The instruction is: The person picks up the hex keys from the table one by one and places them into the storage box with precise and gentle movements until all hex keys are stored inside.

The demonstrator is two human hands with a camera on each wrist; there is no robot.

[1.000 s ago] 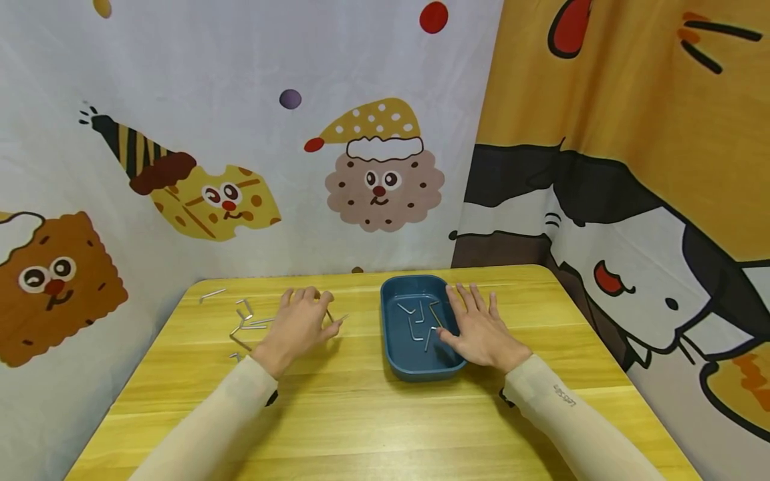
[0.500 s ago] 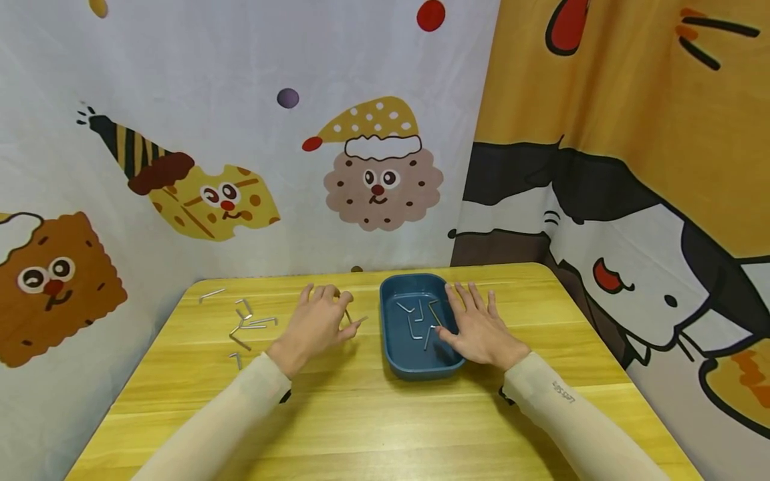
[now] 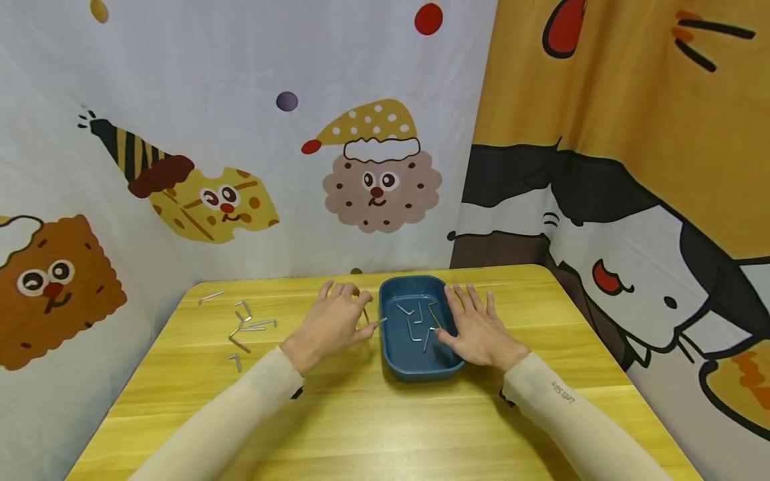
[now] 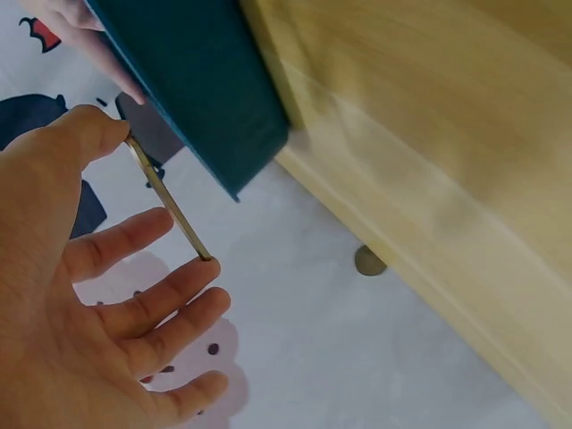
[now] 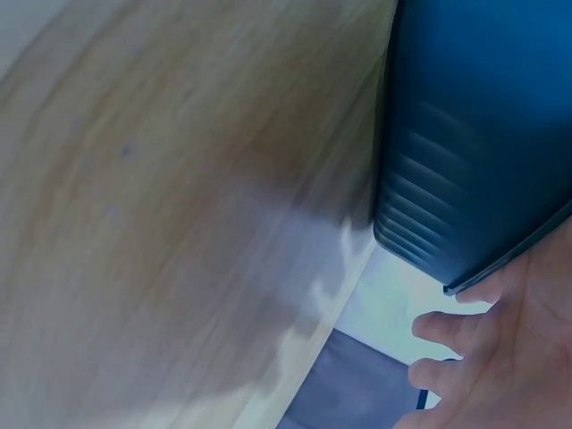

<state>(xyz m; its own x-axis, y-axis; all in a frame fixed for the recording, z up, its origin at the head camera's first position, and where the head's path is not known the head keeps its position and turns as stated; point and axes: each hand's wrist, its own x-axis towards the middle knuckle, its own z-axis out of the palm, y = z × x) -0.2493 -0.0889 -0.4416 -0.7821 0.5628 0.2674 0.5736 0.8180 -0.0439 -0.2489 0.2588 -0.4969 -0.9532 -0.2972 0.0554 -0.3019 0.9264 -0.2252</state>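
Observation:
My left hand point(image 3: 331, 321) pinches a brass-toned hex key point(image 4: 170, 198) by its ends, between thumb and a fingertip. It hangs beside the left rim of a blue tray point(image 3: 424, 375), and the key's short end overlaps that rim in the head view. Inside the tray lie several L-shaped hex keys point(image 3: 411, 330), mostly silver. At the tray's right side, my right hand point(image 3: 486, 335) rests on the rim with fingers spread and straight. From the right wrist view, the fingers lie against the tray's outer edge.
More hex keys point(image 3: 240, 343) are scattered on the left part of the wooden table point(image 3: 361, 427), one of them near the far left corner point(image 3: 210, 295). A printed cloth point(image 3: 252, 67) hangs right behind the table's back edge.
My left hand has travelled right with the hex key, from near the loose keys to the tray's left rim. The right hand and the tray have stayed put.

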